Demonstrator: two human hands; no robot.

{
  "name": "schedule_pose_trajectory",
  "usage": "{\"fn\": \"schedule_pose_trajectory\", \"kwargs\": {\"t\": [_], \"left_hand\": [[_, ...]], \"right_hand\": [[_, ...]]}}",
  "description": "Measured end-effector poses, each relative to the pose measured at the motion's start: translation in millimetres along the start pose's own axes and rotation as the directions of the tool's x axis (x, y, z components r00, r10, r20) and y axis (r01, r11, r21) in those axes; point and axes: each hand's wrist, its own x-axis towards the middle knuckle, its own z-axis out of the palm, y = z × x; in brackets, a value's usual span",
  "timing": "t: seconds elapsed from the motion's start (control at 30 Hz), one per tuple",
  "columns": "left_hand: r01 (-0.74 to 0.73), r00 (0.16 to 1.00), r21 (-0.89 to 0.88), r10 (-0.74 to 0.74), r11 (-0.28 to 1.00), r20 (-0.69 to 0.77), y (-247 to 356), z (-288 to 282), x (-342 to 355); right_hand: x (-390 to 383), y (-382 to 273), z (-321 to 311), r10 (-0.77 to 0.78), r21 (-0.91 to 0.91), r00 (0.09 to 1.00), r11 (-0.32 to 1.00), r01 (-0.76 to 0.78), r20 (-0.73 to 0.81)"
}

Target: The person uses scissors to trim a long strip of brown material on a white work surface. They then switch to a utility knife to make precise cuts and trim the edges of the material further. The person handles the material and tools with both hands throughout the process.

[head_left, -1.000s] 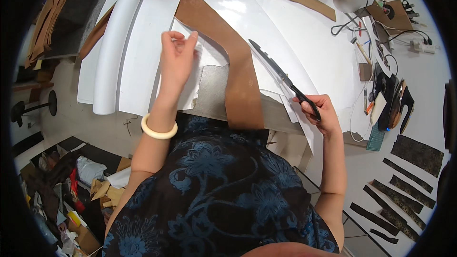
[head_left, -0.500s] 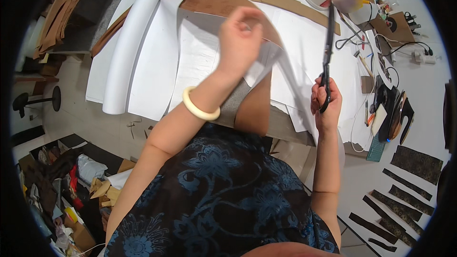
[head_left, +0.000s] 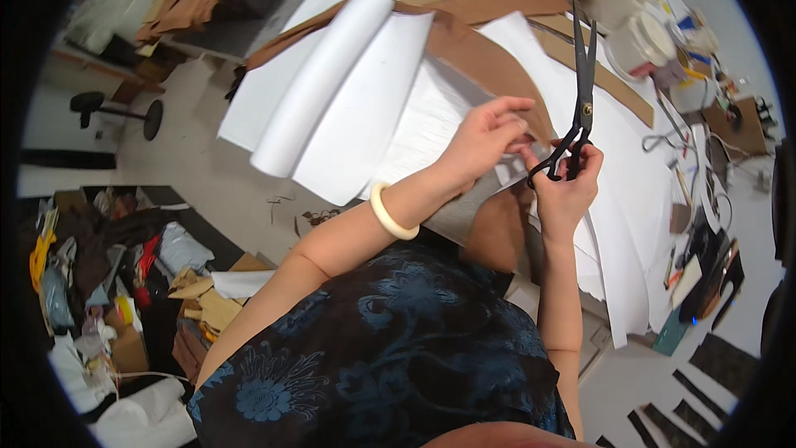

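Note:
My right hand (head_left: 568,195) grips black scissors (head_left: 584,99) by the handle loops. Their blades point away from me and stand parted, with nothing between them. Close by on the left, my left hand (head_left: 489,141) has its fingers bent and drawn together at the edge of a curved brown leather-like sheet (head_left: 489,54). Whatever lies between its fingertips is too small to make out. White paper (head_left: 423,129) lies under and beside the brown sheet. A brown flap (head_left: 497,228) hangs at the table's near edge, below my hands.
A thick white paper roll (head_left: 323,83) lies on the table's left side. Brown strips (head_left: 613,83) and white tubs (head_left: 643,46) are at the far right. Tools and cables (head_left: 701,274) crowd the right edge. Scraps (head_left: 191,257) fill a heap on the lower left.
My left hand has come down and right, close to the right hand. The scissors, swung side-on before, now show parted blades. The view has shifted, so the table sits further right.

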Motion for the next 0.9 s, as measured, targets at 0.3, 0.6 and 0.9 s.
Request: {"fn": "schedule_pose_trajectory", "kwargs": {"t": [0.3,0.6,0.9], "left_hand": [[0.189,0.645,0.982,0.755,-0.011,-0.116,204.4,-273.2,-51.5],[0.019,0.466,0.999,0.884,-0.043,0.029,226.3,-401.0,-46.2],[0.156,0.52,0.673,0.639,-0.723,0.567,357.8,-207.7,17.4]], "right_hand": [[15.2,17.6,21.8,-0.046,-0.108,0.996,0.993,0.039,-0.071],[30.5,16.9,21.6,-0.06,-0.034,0.993,0.998,0.057,-0.098],[76.1,19.6,22.5,-0.185,-0.145,0.962,0.977,0.158,-0.201]]}}
